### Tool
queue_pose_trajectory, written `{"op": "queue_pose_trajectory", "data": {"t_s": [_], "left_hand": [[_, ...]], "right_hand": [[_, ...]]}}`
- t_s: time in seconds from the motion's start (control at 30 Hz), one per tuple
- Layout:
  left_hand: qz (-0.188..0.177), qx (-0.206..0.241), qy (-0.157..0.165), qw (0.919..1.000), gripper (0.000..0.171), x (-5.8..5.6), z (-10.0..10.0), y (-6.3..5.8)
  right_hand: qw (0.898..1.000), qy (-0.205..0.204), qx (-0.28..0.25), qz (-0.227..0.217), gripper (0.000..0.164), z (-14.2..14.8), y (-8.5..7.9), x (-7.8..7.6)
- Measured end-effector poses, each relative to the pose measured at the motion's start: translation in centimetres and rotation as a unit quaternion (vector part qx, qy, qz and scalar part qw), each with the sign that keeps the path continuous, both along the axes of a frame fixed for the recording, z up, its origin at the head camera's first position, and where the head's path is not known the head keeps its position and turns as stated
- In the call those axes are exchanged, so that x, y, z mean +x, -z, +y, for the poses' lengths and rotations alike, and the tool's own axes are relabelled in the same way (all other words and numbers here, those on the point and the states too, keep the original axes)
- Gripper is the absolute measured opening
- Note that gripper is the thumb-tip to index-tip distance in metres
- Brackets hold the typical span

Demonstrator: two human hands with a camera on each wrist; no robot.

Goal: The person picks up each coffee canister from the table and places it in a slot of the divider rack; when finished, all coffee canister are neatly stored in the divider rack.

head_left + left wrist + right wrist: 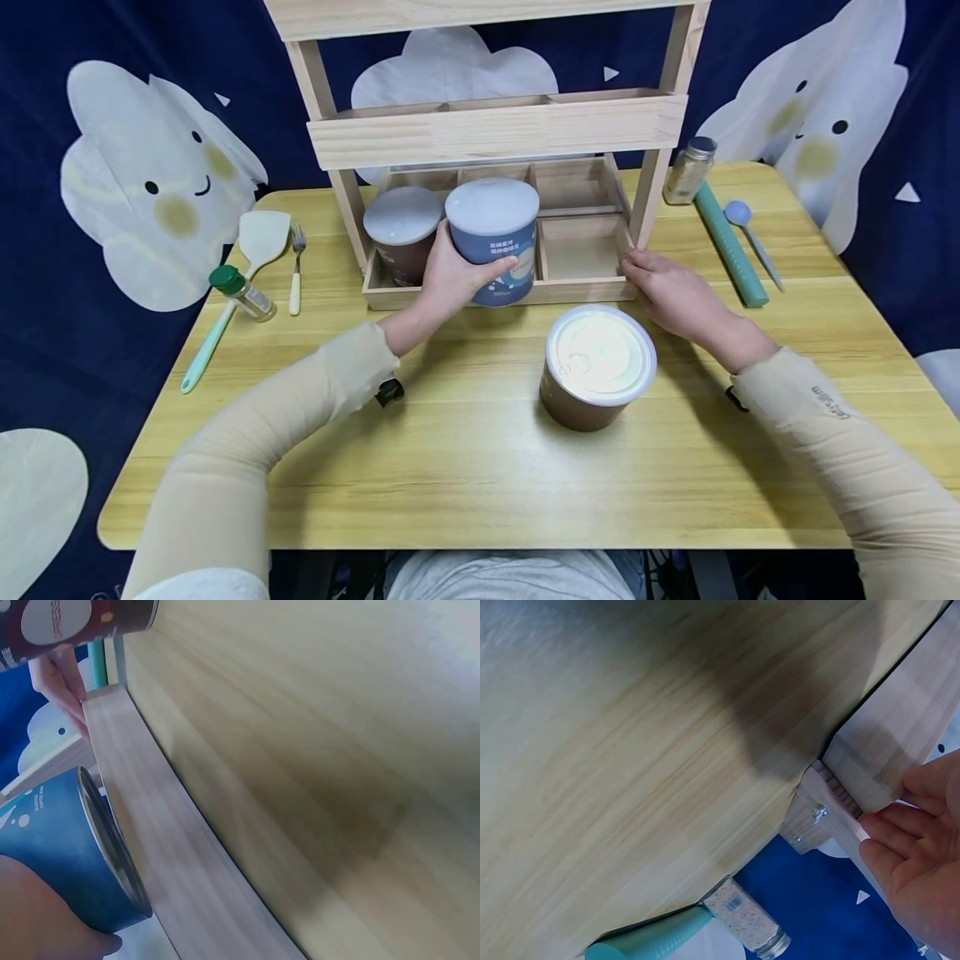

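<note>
My left hand (457, 279) grips a blue canister (495, 237) with a pale lid, its thumb across the front. In the left wrist view the canister's bottom rim shows, raised over the front board of a wooden tray (585, 292). My right hand (675, 292) pinches that tray's front right corner, which the right wrist view shows close up. A brown canister (405, 254) with a pale lid stands in the tray's left part, partly hidden by my left hand. Another brown canister (585, 408) stands on the table in front of the tray.
The divided tray sits under a wooden shelf rack (495, 133). To the left lie a spatula (258, 242), a fork (297, 267) and a green-capped jar (243, 293). At right are a silver-capped jar (690, 171), a green tube-like item (731, 246) and a spoon (753, 242).
</note>
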State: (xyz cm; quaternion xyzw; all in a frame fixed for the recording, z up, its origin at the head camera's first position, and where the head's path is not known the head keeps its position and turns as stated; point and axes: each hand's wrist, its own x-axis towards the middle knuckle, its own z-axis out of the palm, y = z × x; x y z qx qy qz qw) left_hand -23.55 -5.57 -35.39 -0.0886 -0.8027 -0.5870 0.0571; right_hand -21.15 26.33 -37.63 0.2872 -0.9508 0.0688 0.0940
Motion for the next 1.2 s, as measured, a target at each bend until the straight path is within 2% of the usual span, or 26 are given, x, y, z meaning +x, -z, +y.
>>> {"op": "queue_pose_trajectory", "data": {"t_s": [0.23, 0.43, 0.73, 0.97, 1.2], "left_hand": [[0.003, -0.005, -0.035, 0.9994, 0.101, -1.1, 0.6, 0.1], [0.017, 0.0, -0.055, 0.9984, 0.104, -2.0, 1.7, 0.2], [0.01, -0.02, -0.085, 0.9962, 0.103, -3.1, 2.4, 0.5], [0.022, -0.028, -0.074, 0.9967, 0.104, -3.5, 2.4, 1.3], [0.001, -0.06, -0.059, 0.9965, 0.107, -4.0, 2.4, 2.0]], "right_hand": [[1.0, 0.003, 0.004, -0.01, 0.041, -0.2, -0.1, 0.0], [1.0, 0.0, -0.001, 0.001, 0.04, -0.4, -0.3, -0.1], [1.0, -0.007, -0.005, 0.006, 0.038, -0.5, -0.2, -0.1], [1.0, 0.001, 0.003, -0.013, 0.04, -0.3, -0.4, 0.0], [1.0, 0.004, 0.004, -0.012, 0.04, 0.0, -0.2, -0.1]]}}
